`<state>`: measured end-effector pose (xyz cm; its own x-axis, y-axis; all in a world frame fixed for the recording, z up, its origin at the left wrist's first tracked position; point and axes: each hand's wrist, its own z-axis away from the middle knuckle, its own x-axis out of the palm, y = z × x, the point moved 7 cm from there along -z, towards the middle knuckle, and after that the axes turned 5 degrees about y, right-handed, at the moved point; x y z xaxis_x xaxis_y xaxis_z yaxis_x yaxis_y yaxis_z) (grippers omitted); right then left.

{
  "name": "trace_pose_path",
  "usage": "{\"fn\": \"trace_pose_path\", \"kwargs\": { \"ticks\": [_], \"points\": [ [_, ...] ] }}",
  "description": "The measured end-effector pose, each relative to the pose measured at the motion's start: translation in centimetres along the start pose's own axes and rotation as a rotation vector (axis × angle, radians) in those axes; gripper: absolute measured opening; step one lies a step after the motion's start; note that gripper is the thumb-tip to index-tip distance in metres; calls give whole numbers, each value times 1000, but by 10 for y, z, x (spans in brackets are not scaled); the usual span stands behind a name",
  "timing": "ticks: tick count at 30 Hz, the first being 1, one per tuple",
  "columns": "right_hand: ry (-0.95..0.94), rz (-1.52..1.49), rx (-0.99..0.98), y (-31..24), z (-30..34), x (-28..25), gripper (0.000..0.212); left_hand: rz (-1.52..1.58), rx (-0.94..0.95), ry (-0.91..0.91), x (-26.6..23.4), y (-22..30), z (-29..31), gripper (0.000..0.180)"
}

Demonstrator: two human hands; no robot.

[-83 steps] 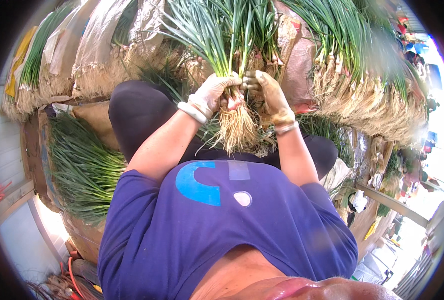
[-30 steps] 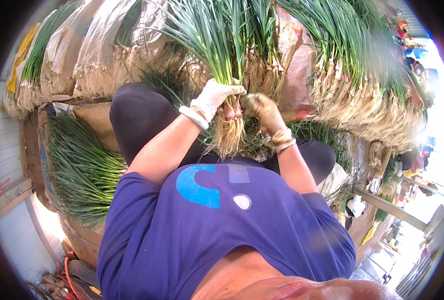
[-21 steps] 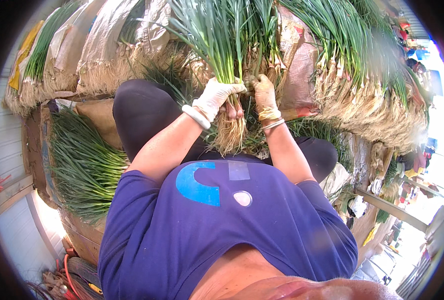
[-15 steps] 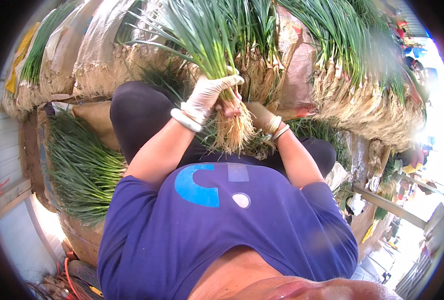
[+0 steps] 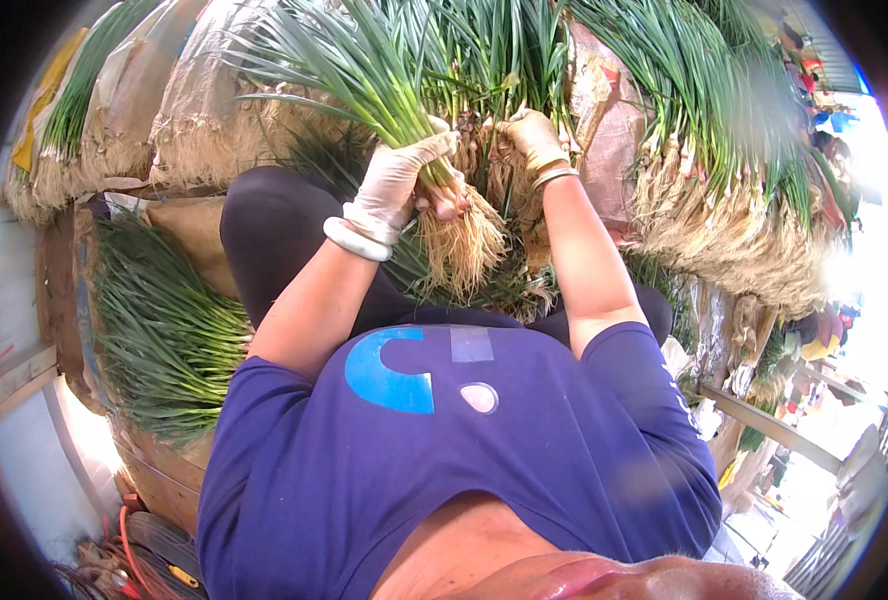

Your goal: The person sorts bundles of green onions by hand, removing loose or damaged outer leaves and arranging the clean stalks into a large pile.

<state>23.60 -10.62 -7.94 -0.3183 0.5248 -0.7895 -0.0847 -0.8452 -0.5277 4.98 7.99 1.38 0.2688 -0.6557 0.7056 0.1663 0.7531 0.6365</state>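
Observation:
A thick bunch of green onions is gripped in my left hand, which wears a pale glove. The green tops fan up and away, while the whitish bulbs and tangled tan roots hang below my fingers. To the right, my gloved right hand has reached into a heap of green onions lying ahead of me. Its fingers are closed at the lower stalks there; exactly how many they pinch is hidden.
More green onions lie at the right, roots toward me. Another pile fills the left side. Woven sacks cover bundles at the far left. A wooden rail stands at the right, and an orange cord lies lower left.
My right hand has moved up and away from the held bunch's roots to the heap ahead. My left hand has shifted slightly left and down with the bunch.

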Motion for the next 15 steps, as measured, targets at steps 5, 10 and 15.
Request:
{"fn": "trace_pose_path", "kwargs": {
  "ticks": [5, 10, 15],
  "points": [
    [-178, -802, -43, -37, 48, -34, 4, -47, -54, 40, 3, -3, 4, 22],
    [-79, -992, 0, -28, 97, -55, 11, -33, -85, 7, 4, -19, 0, 20],
    [-190, -1004, -140, -55, 174, -27, 19, -46, -197, -139, 16, -34, -4, 13]
  ]
}}
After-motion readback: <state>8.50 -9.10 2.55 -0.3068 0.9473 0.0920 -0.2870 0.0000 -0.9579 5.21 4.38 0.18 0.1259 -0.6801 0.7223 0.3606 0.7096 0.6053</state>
